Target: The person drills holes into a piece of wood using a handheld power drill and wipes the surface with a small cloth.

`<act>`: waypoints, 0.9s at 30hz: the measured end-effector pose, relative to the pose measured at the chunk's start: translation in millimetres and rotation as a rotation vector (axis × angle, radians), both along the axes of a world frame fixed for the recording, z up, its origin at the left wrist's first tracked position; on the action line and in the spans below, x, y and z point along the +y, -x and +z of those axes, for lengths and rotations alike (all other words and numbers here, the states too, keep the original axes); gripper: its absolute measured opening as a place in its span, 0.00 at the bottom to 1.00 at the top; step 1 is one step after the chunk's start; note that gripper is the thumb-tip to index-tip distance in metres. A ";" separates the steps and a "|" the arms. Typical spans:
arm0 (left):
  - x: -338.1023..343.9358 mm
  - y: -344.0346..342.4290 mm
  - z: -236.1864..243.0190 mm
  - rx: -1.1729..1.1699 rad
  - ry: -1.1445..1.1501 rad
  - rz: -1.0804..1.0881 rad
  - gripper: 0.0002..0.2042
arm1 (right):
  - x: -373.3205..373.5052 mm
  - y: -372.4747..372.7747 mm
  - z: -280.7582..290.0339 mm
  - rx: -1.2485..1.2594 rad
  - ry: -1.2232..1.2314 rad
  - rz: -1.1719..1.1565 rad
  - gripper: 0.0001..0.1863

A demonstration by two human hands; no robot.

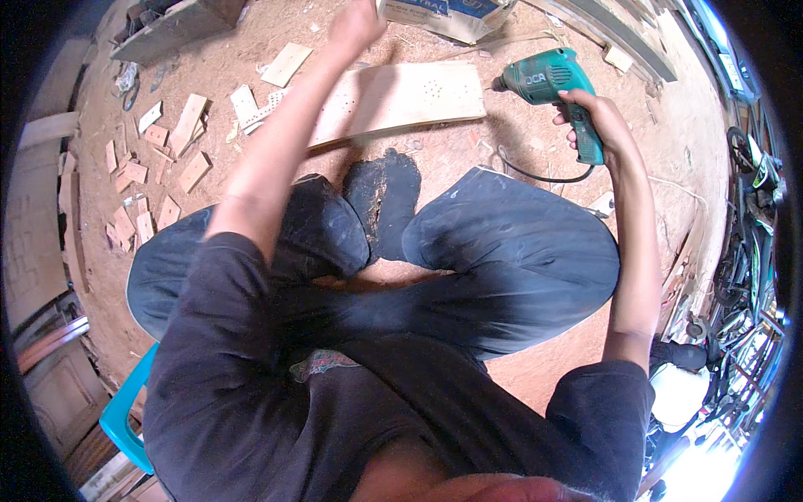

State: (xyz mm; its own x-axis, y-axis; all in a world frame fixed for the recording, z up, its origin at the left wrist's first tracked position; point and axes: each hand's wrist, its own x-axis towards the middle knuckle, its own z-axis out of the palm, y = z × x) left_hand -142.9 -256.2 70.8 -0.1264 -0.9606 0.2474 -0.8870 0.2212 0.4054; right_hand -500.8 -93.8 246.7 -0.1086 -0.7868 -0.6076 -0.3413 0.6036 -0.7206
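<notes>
My right hand (595, 117) is wrapped round the handle of a green power drill (548, 77). The drill's chuck points left, held to the right of a pale wooden board (418, 92). Clusters of small holes show in the board's face. Stretched across the board, my left arm ends in my left hand (357, 27) at the top edge, beside a cardboard box (447, 21). The fingers of that hand are blurred and partly cut off, so what they hold, if anything, does not show. A small piece dotted with holes (261, 115) lies by the board's left end.
Several loose wood offcuts (188, 124) are scattered on the brown floor at the left. A wooden crate (180, 29) stands at the far left. The drill's black cord (544, 177) curls near my right knee. Bicycles or motorbikes (753, 184) line the right side.
</notes>
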 end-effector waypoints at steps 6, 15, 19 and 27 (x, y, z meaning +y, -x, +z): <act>35.9 -15.4 30.0 -0.692 0.032 -0.507 0.17 | -0.5 -10.5 -30.1 -0.073 -0.053 0.030 0.16; 156.7 -67.3 -43.3 -0.847 0.079 -0.855 0.14 | -0.2 -41.4 -40.6 -0.008 -0.027 0.161 0.17; 163.9 -66.1 -51.2 -0.881 0.082 -0.822 0.16 | -0.6 -41.4 -45.1 -0.027 -0.003 0.138 0.17; 159.4 -45.8 -49.8 -0.853 -0.034 -0.793 0.13 | 0.8 -47.3 -44.6 0.042 -0.014 0.172 0.19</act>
